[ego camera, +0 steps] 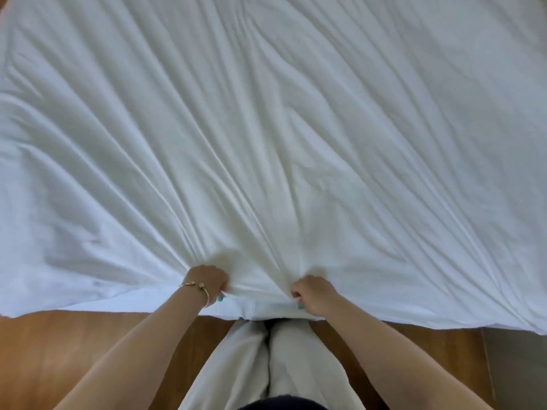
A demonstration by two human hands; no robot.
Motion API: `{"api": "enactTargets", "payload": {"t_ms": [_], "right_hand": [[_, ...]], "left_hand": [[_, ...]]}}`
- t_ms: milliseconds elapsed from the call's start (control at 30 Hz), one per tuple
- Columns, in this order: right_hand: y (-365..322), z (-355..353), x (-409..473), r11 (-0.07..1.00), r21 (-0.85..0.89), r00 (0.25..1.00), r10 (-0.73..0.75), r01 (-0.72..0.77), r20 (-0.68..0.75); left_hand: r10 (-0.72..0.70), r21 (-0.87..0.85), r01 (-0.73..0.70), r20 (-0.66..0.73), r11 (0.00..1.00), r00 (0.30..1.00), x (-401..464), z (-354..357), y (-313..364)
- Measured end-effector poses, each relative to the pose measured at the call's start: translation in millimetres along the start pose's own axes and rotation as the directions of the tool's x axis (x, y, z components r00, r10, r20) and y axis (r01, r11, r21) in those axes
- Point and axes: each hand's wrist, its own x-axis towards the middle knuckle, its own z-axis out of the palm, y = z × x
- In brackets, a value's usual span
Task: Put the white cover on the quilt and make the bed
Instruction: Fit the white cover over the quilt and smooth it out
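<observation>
At lower centre the left hand [208,281] has its fingers bunched on the near hem of the white cover [266,128]; just right, the right hand [312,294] grips likewise; the cover stretches away toward the frame's top, creases fanning from both fists.

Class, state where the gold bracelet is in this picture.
In the head view, the gold bracelet sits on the left wrist, lower centre-left, just behind the left hand gripping the white cover.

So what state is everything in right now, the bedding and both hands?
White cover: spread over the bed, creased, creases fanning out from the hands.
Left hand: gripping the cover's near edge.
Right hand: gripping the same edge.
Bracelet: on the left wrist.
</observation>
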Motion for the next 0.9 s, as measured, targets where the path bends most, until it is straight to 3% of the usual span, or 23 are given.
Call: {"api": "enactTargets", "payload": {"t_ms": [67,133,200,267,333,467,600,700,767,900], "right_hand": [[-10.2,-7.2,10.6,0.986,-0.164,1.000,-0.017,0.017,-0.001],[-12.9,-19.5,12.7,0.981,-0.194,0.999,-0.022,0.012,-0.050],[-17.2,-29.4,11.3,0.993,-0.117,0.976,-0.021,-0.004,-0.218],[-39.2,-38.0,11.1,0.996,-0.069,0.929,-0.077,0.056,-0.361],[-73.6,-43.6,20.3,0.980,-0.071,0.904,-0.201,0.188,-0.378],[-159.8,-53.4,61.1,0.924,-0.142,0.874,-0.382,0.355,-0.300],[-241.3,-48.1,107.4,0.963,-0.196,0.909,-0.244,0.186,-0.338],[-302.0,-44.6,132.7,0.966,-0.252,0.881,-0.173,0.063,-0.441],[-337.7,-42.7,146.0,0.951,-0.295,0.873,-0.218,0.090,-0.436],[-394.2,-50.4,158.5,0.965,-0.198,0.882,-0.239,0.171,-0.405]], "left_hand": [[0.014,-0.026,-0.013,0.025,1.000,1.000,2.2,-5.2,-1.1],[0.075,-0.094,-0.079,-0.044,0.992,0.996,4.8,-3.8,-12.2],[0.091,-0.100,-0.115,-0.216,0.988,0.972,0.9,1.4,-33.5],[0.022,-0.152,-0.101,-0.450,0.983,0.893,-12.8,9.6,-61.6],[-0.048,-0.189,-0.071,-0.558,0.979,0.828,-27.5,21.1,-92.3],[-0.079,-0.124,0.018,-0.508,0.992,0.858,-43.4,47.3,-171.0],[-0.099,-0.015,0.101,-0.404,0.995,0.909,-53.4,56.7,-250.6],[-0.102,-0.067,0.079,-0.487,0.995,0.867,-58.5,59.1,-300.1],[-0.047,-0.024,0.040,-0.534,0.999,0.844,-65.9,63.2,-327.9],[-0.104,-0.086,0.066,-0.591,0.994,0.800,-80.1,70.5,-373.5]]}}
